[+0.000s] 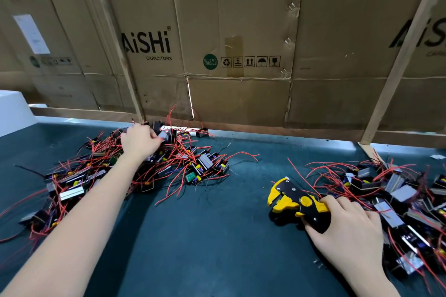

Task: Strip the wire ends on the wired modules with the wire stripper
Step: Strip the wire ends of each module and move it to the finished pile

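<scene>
Two hands over the desk, left hand pinching a wired module atop its pile, right hand gripping the yellow wire stripper.

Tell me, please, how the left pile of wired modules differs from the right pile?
The left pile has the left hand reaching into its far end; the right pile lies beside the right hand, which grips the wire stripper. The left pile sits whole in view; the right runs off the frame's edge. Both tangle red wires.

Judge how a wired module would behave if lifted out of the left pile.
Probably snags: red wires in the left pile cross and tangle, so neighbours may drag along. The thin leads look floppy. The left hand is already reaching into it.
</scene>
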Motion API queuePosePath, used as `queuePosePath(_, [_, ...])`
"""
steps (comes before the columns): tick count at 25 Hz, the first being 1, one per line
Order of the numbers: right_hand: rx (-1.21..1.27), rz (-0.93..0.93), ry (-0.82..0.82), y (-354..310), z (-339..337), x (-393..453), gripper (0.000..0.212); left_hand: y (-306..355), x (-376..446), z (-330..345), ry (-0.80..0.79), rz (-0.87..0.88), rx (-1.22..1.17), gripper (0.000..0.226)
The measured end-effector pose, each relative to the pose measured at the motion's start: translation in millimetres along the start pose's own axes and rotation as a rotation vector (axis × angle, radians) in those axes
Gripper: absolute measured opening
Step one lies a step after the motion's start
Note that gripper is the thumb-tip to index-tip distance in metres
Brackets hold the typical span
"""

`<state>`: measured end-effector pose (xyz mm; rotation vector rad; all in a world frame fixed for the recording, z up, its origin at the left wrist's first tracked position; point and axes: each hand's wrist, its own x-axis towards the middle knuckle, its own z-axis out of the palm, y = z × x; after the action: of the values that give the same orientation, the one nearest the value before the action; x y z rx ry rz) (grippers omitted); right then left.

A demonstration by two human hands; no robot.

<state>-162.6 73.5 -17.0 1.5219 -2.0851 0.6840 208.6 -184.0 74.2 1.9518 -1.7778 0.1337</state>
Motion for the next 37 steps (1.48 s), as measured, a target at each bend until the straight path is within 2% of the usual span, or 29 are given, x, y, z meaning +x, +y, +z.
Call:
queuePosePath(2, [0.002,0.002,-0.008,0,0,0,0.050,-1,7,-16,0.114,-0.075,-0.305,0.020])
queuePosePath(3, [0.002,0.004,-0.012,0,0,-1,0.050,-4,10,-23,0.113,-0.081,-0.394,0.018])
queuePosePath(4, [0.003,0.006,-0.013,0,0,-1,0.050,-7,11,-30,0.042,-0.061,-0.426,0.015])
queuePosePath(6, [0.006,0.009,-0.004,0,1,-1,0.051,-7,10,-44,-0.195,0.012,-0.375,0.016])
queuePosePath(7, [0.008,0.009,0.002,0,1,-1,0.051,-6,10,-50,-0.250,0.043,-0.306,0.019])
queuePosePath(8, [0.008,0.008,0.007,0,1,-1,0.051,-3,9,-55,-0.235,0.062,-0.225,0.022])
queuePosePath(10, [0.005,0.011,0.011,0,1,-1,0.051,4,7,-63,-0.074,0.091,-0.139,0.020])
queuePosePath(12, [0.008,0.010,0.014,0,1,-1,0.052,10,3,-71,0.108,0.077,-0.191,0.020])
queuePosePath(16, [0.008,0.012,0.015,1,2,-1,0.053,18,-3,-90,0.293,0.105,-0.218,0.040])
queuePosePath(18, [0.005,0.016,0.008,2,3,-2,0.053,28,-11,-104,0.489,0.196,-0.383,0.034])
queuePosePath(19, [0.005,0.017,0.007,1,3,-2,0.053,36,-18,-112,0.529,0.247,-0.503,0.031])
queuePosePath(20, [0.005,0.018,0.005,1,3,-2,0.053,45,-27,-119,0.496,0.301,-0.631,0.030])
queuePosePath(22, [0.013,0.025,-0.004,1,3,-2,0.053,62,-52,-126,0.211,0.440,-0.792,0.029])
queuePosePath(25, [0.066,0.059,0.028,-1,-3,-1,0.054,93,-110,-93,-0.426,0.636,-0.668,0.027])
queuePosePath(26, [0.108,0.091,0.054,-2,-5,-1,0.055,105,-131,-71,-0.584,0.693,-0.580,0.026])
queuePosePath(27, [0.168,0.126,0.083,-2,-8,0,0.054,116,-153,-48,-0.670,0.742,-0.489,0.024])
queuePosePath(29, [0.329,0.180,0.150,-3,-14,1,0.048,132,-184,-10,-0.704,0.738,-0.402,0.023])
queuePosePath(31, [0.486,0.218,0.211,-3,-19,0,0.037,138,-198,10,-0.677,0.645,-0.491,0.024])
queuePosePath(33, [0.586,0.243,0.255,-1,-23,3,0.030,138,-204,18,-0.600,0.622,-0.590,0.031])
queuePosePath(35, [0.560,0.267,0.269,1,-26,6,0.030,139,-212,24,-0.491,0.637,-0.602,0.037])
queuePosePath(37, [0.382,0.246,0.276,6,-25,7,0.034,145,-218,27,-0.403,0.592,-0.641,0.031])
